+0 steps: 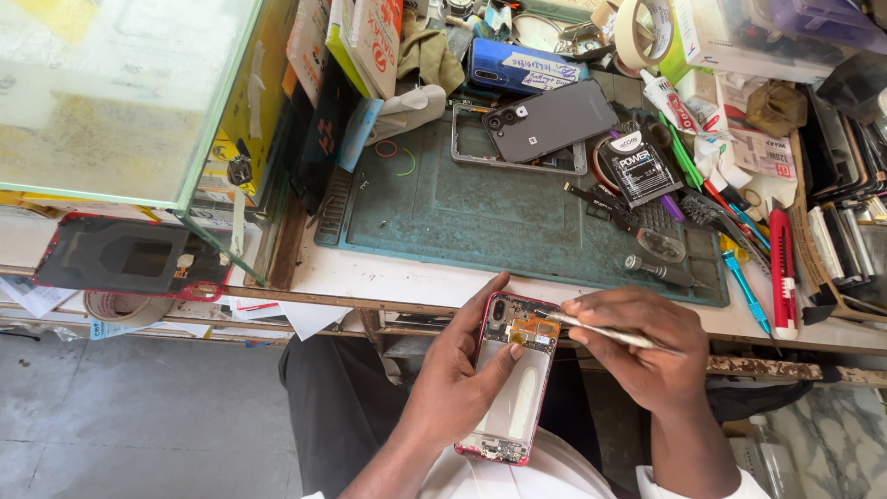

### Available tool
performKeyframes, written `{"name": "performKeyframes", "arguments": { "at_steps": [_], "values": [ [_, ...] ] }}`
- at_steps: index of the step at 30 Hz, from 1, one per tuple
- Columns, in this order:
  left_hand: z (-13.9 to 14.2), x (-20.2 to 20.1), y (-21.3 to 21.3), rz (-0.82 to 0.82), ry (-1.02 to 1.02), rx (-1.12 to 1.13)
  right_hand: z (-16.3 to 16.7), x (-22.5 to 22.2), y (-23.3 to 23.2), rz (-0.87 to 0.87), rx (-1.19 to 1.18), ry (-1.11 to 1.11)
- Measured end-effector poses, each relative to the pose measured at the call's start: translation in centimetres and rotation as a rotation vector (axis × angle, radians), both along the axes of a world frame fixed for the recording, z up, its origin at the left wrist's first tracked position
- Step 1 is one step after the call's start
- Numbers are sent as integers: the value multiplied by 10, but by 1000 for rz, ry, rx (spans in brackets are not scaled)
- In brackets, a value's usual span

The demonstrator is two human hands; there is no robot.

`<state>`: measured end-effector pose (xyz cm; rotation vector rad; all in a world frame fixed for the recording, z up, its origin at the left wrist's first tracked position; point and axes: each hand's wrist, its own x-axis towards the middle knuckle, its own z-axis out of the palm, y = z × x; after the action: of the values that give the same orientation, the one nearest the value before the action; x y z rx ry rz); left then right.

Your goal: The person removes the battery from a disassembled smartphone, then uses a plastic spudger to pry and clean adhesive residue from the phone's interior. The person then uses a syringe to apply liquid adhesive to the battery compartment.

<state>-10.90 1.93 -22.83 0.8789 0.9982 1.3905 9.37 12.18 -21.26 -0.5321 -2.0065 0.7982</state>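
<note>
The landmark is the green work mat (443, 208), which lies on the desk (388, 277).

Far left of the mat stands a glass case (120, 92). Below the case, a red-edged phone back cover (129, 261) lies flat with its dark inner side up. A roll of tape (125, 308) sits just below that cover.

At the mat's upper edge lies a grey phone frame (467, 152). A dark grey phone (549, 118) rests tilted across the frame, camera side up. Above the mat, a blue phone (522, 69) lies among clutter.

Below the mat's near edge, past the desk edge, the left hand (462, 383) is closed around an opened red-framed phone (517, 379), thumb pressed on its pale inner panel. The phone is held over the person's lap, camera end toward the mat.

On the mat's right part lies a black battery (645, 168). Near the mat's lower right corner rests a small screwdriver (661, 271).

Below that corner, the right hand (647, 346) pinches metal tweezers (596, 330). The tweezer tip meets the orange flex part (534, 330) at the top of the opened phone.

Right of the mat lie a blue-handled tool (747, 291) and a red utility knife (783, 273).
</note>
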Motion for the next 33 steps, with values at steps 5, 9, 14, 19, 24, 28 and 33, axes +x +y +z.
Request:
{"name": "performKeyframes", "arguments": {
  "at_steps": [5, 9, 14, 19, 24, 28, 33],
  "values": [
    [-1, 0, 0, 3, 0, 17, 1, 0, -3, 46, 32, 99],
    [0, -1, 0, 8, 37, 13, 0, 3, -8, -5, 108, 68],
    [0, -1, -2, -19, 42, -34, 0, -2, -18, 37, 107, 12],
    [-5, -1, -2, -17, -3, 59, 4, -6, -30, 60, 79, -85],
    [-8, 2, -2, -2, -25, 77, 7, 1, -27, -6, 96, -57],
    [-4, 2, -3, 1, 30, 11, 9, 12, -20, -173, 107, -27],
    [0, 5, -2, 1, 25, -12, 8, 14, -19, -221, 74, -52]
  ]
}}
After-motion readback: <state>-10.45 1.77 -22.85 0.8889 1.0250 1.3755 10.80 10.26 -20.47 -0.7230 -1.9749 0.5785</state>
